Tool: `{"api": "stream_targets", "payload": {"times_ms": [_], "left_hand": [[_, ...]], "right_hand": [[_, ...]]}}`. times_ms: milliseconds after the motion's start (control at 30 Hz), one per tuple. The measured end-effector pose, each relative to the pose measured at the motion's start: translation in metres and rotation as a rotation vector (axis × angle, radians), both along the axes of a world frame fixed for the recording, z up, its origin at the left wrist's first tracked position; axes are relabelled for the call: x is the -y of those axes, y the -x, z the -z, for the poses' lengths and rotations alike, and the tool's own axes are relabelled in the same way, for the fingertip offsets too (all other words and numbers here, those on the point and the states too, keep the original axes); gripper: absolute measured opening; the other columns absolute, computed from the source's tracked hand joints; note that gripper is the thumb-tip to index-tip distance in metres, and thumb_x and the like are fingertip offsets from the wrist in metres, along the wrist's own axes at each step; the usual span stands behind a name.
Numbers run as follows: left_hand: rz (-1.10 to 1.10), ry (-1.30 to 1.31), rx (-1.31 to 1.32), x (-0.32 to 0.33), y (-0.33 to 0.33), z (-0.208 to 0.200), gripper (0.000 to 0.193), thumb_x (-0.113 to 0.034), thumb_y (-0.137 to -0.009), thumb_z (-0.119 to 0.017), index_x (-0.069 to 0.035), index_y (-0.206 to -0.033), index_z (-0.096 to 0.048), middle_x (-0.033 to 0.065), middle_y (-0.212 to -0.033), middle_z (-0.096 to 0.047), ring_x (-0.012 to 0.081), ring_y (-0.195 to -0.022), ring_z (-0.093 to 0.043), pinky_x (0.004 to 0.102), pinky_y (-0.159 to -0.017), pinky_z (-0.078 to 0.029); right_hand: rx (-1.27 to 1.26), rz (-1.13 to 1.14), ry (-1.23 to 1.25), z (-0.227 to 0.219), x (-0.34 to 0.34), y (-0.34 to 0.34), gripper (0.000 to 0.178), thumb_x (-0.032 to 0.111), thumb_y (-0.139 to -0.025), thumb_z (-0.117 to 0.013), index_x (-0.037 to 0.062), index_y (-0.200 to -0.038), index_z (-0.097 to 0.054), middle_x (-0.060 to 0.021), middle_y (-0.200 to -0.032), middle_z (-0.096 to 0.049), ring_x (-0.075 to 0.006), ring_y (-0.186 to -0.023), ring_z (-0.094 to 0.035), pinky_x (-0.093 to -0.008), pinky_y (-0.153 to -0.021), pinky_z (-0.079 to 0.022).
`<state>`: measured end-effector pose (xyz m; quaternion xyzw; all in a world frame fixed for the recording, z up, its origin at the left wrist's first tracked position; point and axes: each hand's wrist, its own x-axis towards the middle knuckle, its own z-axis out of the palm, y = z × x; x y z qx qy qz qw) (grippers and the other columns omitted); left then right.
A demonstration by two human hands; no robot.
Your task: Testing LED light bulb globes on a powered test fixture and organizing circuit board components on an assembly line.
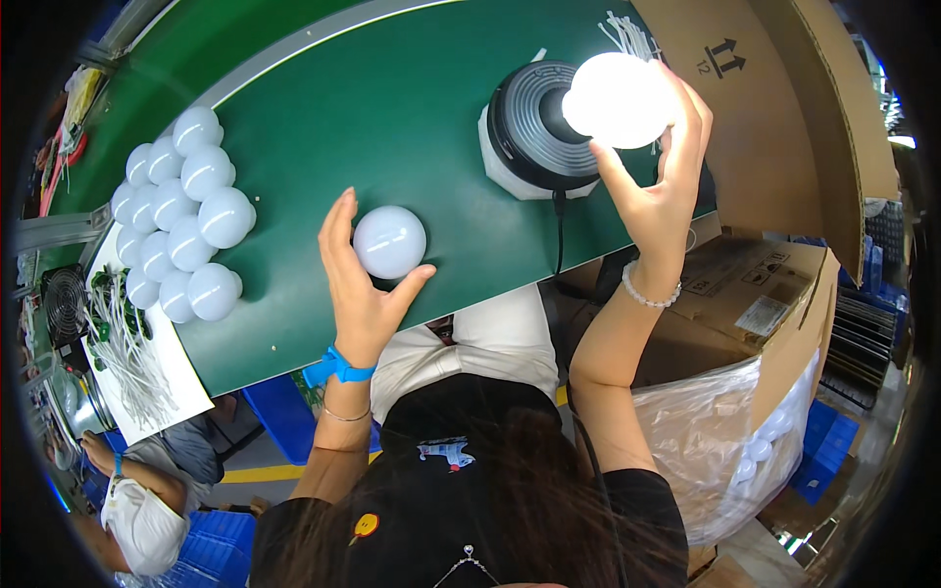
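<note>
My right hand [667, 176] grips a brightly lit light bulb [618, 101] between thumb and fingers. The bulb sits at the centre of a round black-and-grey ribbed fixture [534, 122] on a white base, and its glare hides where the two meet. A black cord [560, 230] runs from the fixture toward the table's near edge. Around the lower left of an unlit white bulb [390, 242] lies my left hand [361, 289], its fingers and thumb spread apart. The thumb tip is just off that bulb; whether the fingers touch it I cannot tell.
Several white bulbs [186, 216] stand grouped on the green table [294, 127] at left. White wires [137, 363] lie beyond its left end, others [632, 37] behind the fixture. Cardboard boxes [745, 127] and a plastic-lined box of bulbs [725, 431] flank my right arm. Another person [147, 519] sits lower left.
</note>
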<state>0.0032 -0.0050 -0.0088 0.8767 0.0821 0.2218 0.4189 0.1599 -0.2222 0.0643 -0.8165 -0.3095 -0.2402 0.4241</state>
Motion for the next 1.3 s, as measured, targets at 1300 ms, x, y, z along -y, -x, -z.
{"api": "stream_targets", "payload": {"times_ms": [1300], "left_hand": [[0.037,-0.014,0.008,0.000,0.000,-0.004,0.090,-0.019,-0.059,-0.082,-0.001,-0.133,-0.033,0.0194,-0.133,-0.036,0.0354,-0.120,-0.038,0.0414,-0.100,-0.034]], "right_hand": [[0.081,0.121,0.026,0.011,-0.004,0.004,0.073,0.010,-0.065,-0.075,0.0003,-0.128,-0.039,-0.0180,-0.123,-0.042,-0.0323,-0.113,-0.042,-0.0403,-0.096,-0.036]]}}
